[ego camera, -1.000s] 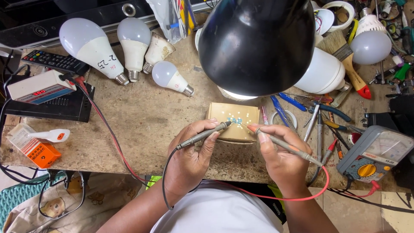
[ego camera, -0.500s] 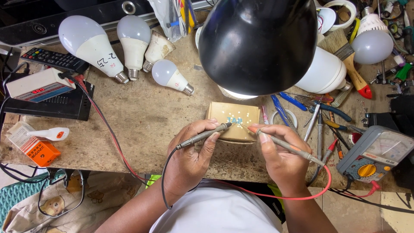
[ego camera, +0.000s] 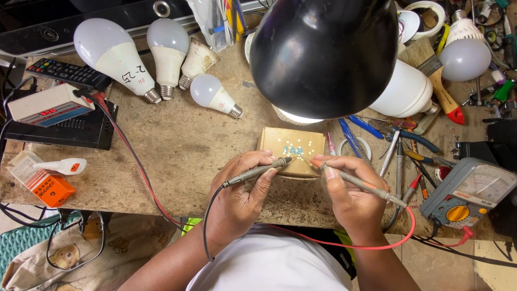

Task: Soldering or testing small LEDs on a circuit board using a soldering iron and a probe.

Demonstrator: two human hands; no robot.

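- The left hand (ego camera: 239,202) pinches one black test probe (ego camera: 258,172) between thumb and curled fingers, pen-style; its tip points right and slightly far, onto the small tan board (ego camera: 285,148).
- The right hand (ego camera: 353,199) grips one red-tipped test probe (ego camera: 355,180) the same way, fingers closed round the shaft, tip aimed left at the same board.
- The two probe tips meet close together at the near edge of the board, which lies flat on the workbench (ego camera: 177,145) just beyond the fingertips, under the black lamp shade (ego camera: 323,54).
- Both wrists rest at the near edge of the bench, forearms coming up from the bottom of the view and angled inward toward each other.
- Two leads trail from the probes: a black one (ego camera: 207,221) looping down from the left hand, a red one (ego camera: 377,245) curving under the right hand toward the one analogue multimeter (ego camera: 466,194) at near right.
- Four bulbs (ego camera: 116,56) lie in a row at far left; two larger ones (ego camera: 463,54) lie at far right behind the lamp.
- One remote control (ego camera: 67,73), one white meter box (ego camera: 48,105) and one orange carton (ego camera: 46,186) sit along the left side.
- Pliers, screwdrivers and blue pens (ego camera: 366,126) are scattered right of the board; their count is hard to tell.
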